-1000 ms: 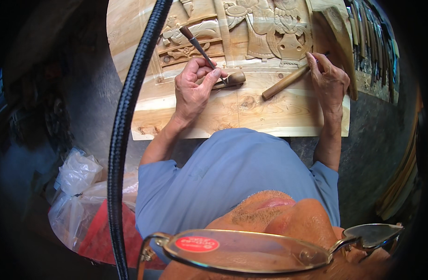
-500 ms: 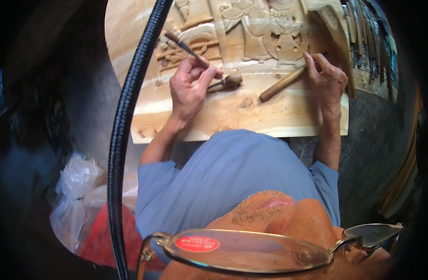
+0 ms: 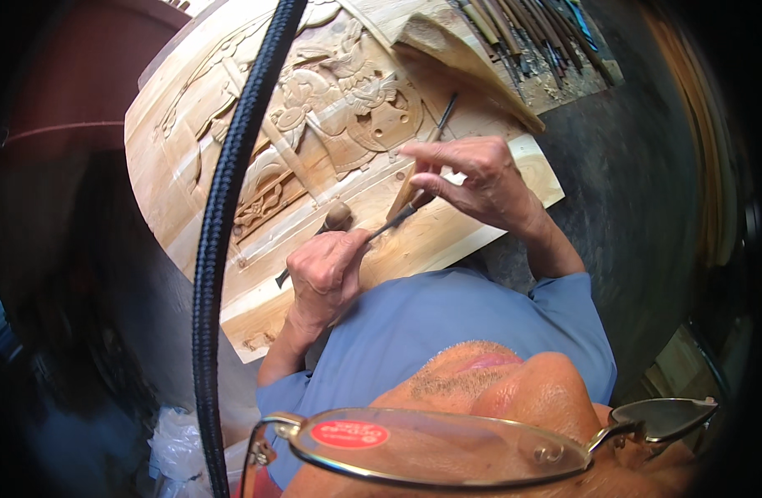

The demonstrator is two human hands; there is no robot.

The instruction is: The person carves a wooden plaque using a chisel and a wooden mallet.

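My left hand (image 3: 321,275) is closed around a slim chisel (image 3: 395,222), low over the front part of a carved wooden board (image 3: 447,245). The chisel's dark shaft slants up to the right, and its brown handle end lies close by my right thumb. My right hand (image 3: 485,183) has its index finger and thumb apart; its other fingers are partly hidden. Beneath that hand a second chisel with a light wooden handle (image 3: 401,197) lies on the board. A tool with a round wooden knob (image 3: 339,216) lies just beyond my left hand, partly covered by it.
Figures carved in relief (image 3: 314,104) cover the far part of the board. A thick curved wood piece (image 3: 468,70) rests along its right side. Several carving tools (image 3: 534,33) lie among shavings at the far right. A black braided cable (image 3: 223,216) crosses the view.
The view has turned, so the board now slants. My left hand has brought its chisel round, handle toward the right. My right hand has come off the wooden-handled chisel and moved toward the left hand's chisel.
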